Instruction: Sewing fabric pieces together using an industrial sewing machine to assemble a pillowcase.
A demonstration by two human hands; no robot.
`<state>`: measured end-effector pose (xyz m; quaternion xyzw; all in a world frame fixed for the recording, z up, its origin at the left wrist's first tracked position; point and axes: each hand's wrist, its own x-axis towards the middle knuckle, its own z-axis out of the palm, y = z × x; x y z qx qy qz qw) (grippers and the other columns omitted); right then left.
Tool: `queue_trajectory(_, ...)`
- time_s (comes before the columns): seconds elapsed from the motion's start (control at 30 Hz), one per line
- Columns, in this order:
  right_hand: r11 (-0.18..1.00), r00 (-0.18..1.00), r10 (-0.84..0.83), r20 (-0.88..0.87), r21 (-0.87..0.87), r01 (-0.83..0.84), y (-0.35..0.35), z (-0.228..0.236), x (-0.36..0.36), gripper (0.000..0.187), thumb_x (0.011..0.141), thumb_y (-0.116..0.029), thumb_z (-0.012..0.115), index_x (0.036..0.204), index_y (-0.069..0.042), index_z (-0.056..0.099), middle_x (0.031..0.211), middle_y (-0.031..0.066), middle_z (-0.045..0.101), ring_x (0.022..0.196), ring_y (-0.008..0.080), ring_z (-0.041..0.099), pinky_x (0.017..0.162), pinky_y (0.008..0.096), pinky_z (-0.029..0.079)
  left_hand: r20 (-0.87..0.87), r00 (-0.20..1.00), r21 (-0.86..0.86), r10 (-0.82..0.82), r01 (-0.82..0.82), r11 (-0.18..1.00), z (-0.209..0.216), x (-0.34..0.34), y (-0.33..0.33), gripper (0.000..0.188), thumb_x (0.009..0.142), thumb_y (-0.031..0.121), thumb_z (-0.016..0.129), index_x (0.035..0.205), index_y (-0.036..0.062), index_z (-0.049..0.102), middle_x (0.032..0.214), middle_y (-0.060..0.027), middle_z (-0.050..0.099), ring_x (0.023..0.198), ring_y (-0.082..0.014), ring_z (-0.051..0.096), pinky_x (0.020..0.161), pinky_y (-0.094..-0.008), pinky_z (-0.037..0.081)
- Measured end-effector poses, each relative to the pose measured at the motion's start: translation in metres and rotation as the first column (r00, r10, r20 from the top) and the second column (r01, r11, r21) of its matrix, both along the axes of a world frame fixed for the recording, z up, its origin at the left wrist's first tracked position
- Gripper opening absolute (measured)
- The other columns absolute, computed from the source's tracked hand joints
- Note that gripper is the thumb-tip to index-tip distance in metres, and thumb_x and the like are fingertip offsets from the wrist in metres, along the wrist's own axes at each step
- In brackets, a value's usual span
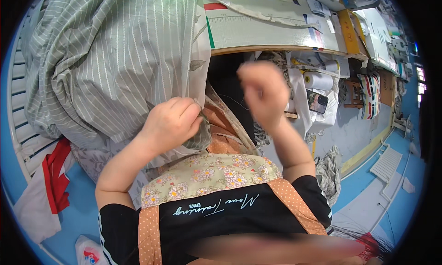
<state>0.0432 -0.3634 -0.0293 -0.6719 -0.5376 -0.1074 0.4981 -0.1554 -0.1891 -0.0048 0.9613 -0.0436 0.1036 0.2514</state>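
A large grey-green striped cloth (133, 48) with pale leaf-patterned edging spreads over the table and hangs down to my lap. My left hand (172, 122) is closed, gripping the cloth's edge near its lower right corner. Off to the right, above the dark gap below the table edge, my right hand (264, 92) is raised with its fingers curled in. Motion blurs it, and anything it may hold is hidden. A fine pale thread (235, 100) shows faintly between the two hands.
The white worktop (276, 32) carries a printed ruler, a fabric strip and a yellow box (348, 32). Right of my right hand are a white thread cone (318, 81) and a phone (317, 101). A white slatted rack (20, 99) and red-and-white cloth (56, 173) lie left.
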Motion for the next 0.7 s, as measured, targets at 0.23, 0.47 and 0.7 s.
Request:
queue_trajectory(0.23,0.819,0.794,-0.261,0.549,-0.309,0.484,0.054,0.020,0.121,0.030,0.085,-0.007,0.071,0.114,-0.003,0.069,0.113,0.0135,0.070,0.101,0.0332,0.065,0.089,0.0420,0.052,-0.019,0.955,-0.063,0.295,-0.296,0.953,0.000,0.000,-0.032,0.044,0.072,0.016,0.083,0.104,0.0043,0.057,0.093,-0.0102,0.063,0.086,-0.0317,0.064,0.070,-0.0430,0.054)
queue_trajectory(0.47,0.872,0.923,-0.176,0.343,-0.382,0.308,0.039,0.038,0.097,0.022,0.086,-0.006,0.070,0.107,-0.003,0.071,0.098,0.0144,0.068,0.086,0.0309,0.066,0.077,0.0419,0.053,0.008,0.883,-0.028,0.468,-0.468,0.883,-0.013,-0.004,-0.044,0.041,0.072,0.006,0.072,0.109,0.0014,0.055,0.091,-0.0123,0.062,0.084,-0.0332,0.061,0.071,-0.0442,0.054)
queue_trajectory(0.7,0.941,0.999,-0.021,0.036,-0.337,0.032,0.015,0.052,-0.009,0.013,0.084,-0.002,0.074,0.096,-0.002,0.072,0.090,0.0112,0.066,0.077,0.0270,0.066,0.068,0.0360,0.053,0.103,0.882,-0.002,0.460,-0.462,0.887,-0.015,-0.002,-0.044,0.030,0.074,0.002,0.065,0.104,0.0020,0.059,0.089,-0.0114,0.058,0.082,-0.0312,0.060,0.069,-0.0422,0.053)
